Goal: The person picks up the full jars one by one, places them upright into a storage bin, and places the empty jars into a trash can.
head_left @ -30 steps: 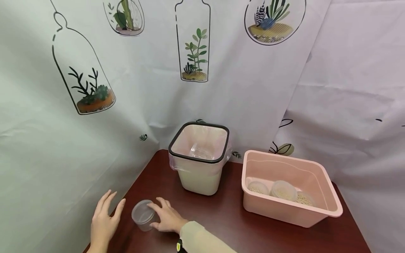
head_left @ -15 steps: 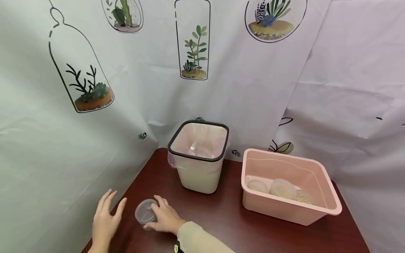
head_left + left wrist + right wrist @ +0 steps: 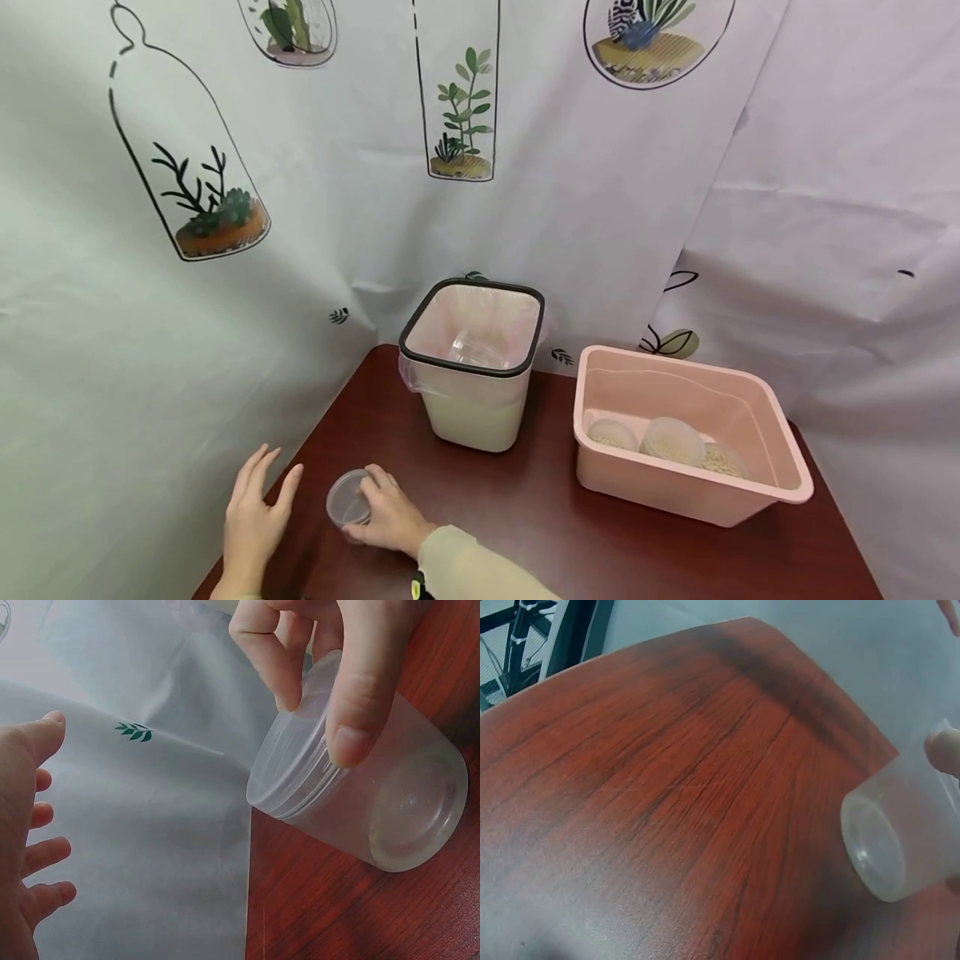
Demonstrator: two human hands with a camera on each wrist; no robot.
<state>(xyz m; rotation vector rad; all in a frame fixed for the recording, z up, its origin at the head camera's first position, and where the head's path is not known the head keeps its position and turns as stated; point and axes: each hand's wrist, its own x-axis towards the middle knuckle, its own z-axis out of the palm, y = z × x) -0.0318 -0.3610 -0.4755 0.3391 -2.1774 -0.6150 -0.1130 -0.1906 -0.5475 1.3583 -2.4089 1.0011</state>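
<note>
A clear plastic jar (image 3: 347, 500) is over the left part of the table, and my right hand (image 3: 392, 515) grips it near its rim. Thumb and fingers pinch the jar's top end in the left wrist view, where the translucent jar (image 3: 409, 799) looks tilted and nothing shows inside it. From the right wrist view I see the base of the jar (image 3: 877, 847) and only a part of the thumb. To the left of the jar, apart from it, my left hand (image 3: 253, 521) is raised with spread fingers and holds nothing.
A white bin (image 3: 474, 417) with a black rim and a plastic liner stands at the back; clear plastic lies inside. On the right, a pink tub (image 3: 660, 504) holds several clear containers (image 3: 672, 442) with pale grains. A patterned cloth (image 3: 360, 225) hangs behind the dark red table (image 3: 540, 525).
My right hand and the jar have shifted slightly to the right, with the fingers now further over the jar's rim. My left hand has barely moved. The head view has tipped slightly downward.
</note>
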